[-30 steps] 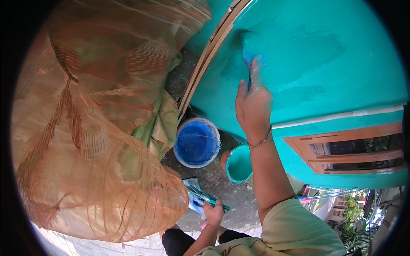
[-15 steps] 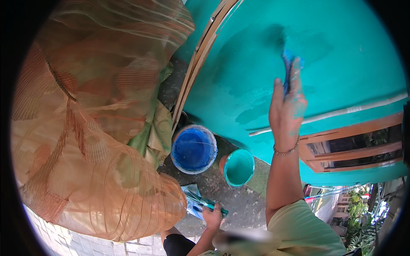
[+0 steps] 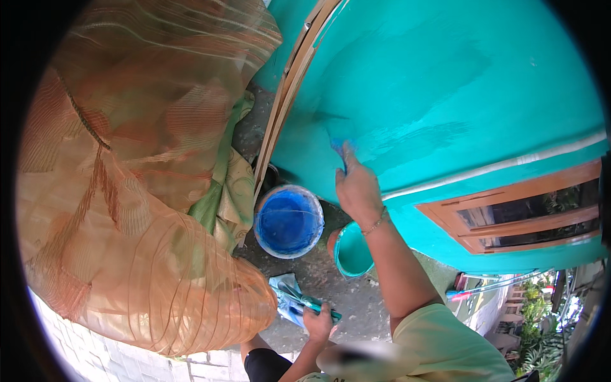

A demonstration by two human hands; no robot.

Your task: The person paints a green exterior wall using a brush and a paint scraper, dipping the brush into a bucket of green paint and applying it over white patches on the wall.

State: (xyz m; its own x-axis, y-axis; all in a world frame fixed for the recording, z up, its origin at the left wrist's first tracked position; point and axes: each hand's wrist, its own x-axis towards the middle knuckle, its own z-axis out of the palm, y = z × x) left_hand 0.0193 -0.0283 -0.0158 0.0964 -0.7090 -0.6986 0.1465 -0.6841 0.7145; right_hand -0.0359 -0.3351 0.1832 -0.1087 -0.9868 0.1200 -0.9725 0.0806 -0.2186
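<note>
My right hand [image 3: 360,191], at the end of the outstretched arm, grips a paintbrush [image 3: 338,145] with blue paint on it. Its tip meets the turquoise wall [image 3: 414,83], where darker strokes look freshly brushed. Low in the picture, my left hand [image 3: 317,323] is closed around a long teal-stained tool [image 3: 312,302] whose kind I cannot make out. Beside that tool is a blue-and-white cloth or wrapper [image 3: 286,283]. Below the brush, on the ground, are a bucket of blue liquid [image 3: 289,223] and a smaller pail of turquoise paint [image 3: 354,250].
A sheer orange curtain [image 3: 146,254] fills the left side, with green and cream fabric [image 3: 223,197] along its edge. Wooden trim [image 3: 289,102] borders the wall. A wood-framed window [image 3: 509,210] lies at the right, below a white strip [image 3: 503,162]. Plants [image 3: 541,325] show beyond.
My right hand has swept the paintbrush left and down along the wall, closer to the wooden trim. My left hand stays in nearly the same place with its tool.
</note>
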